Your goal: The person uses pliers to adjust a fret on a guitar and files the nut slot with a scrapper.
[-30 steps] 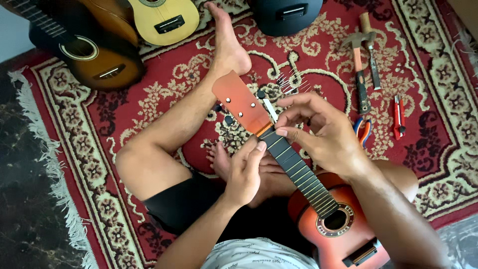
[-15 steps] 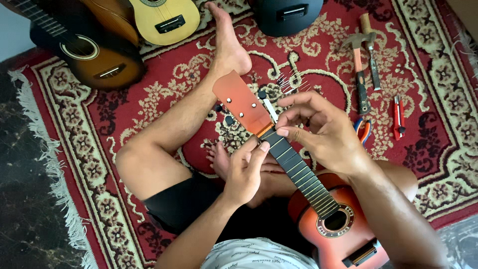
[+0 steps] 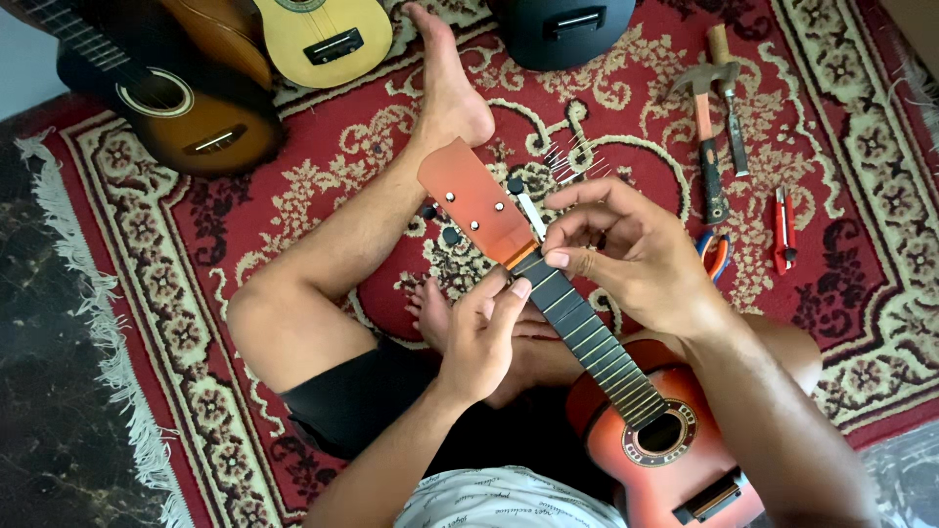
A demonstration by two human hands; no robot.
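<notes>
While sitting on the big red rug (image 3: 831, 323), a person is holding an orange ukulele (image 3: 665, 450) across the lap, its neck pointing up and away. The left hand (image 3: 479, 337) is gripping the neck from below, with fingers closed around it. The right hand (image 3: 636, 254) is pinching something tiny at the top of the neck; I cannot tell what. If the left hand is loosening, the ukulele may be sliding off the lap. Three more ukuleles are lying at the rug's far edge: brown (image 3: 186, 112), yellow (image 3: 328, 39), black (image 3: 562, 29). One hammer (image 3: 704, 127) is lying nearby.
</notes>
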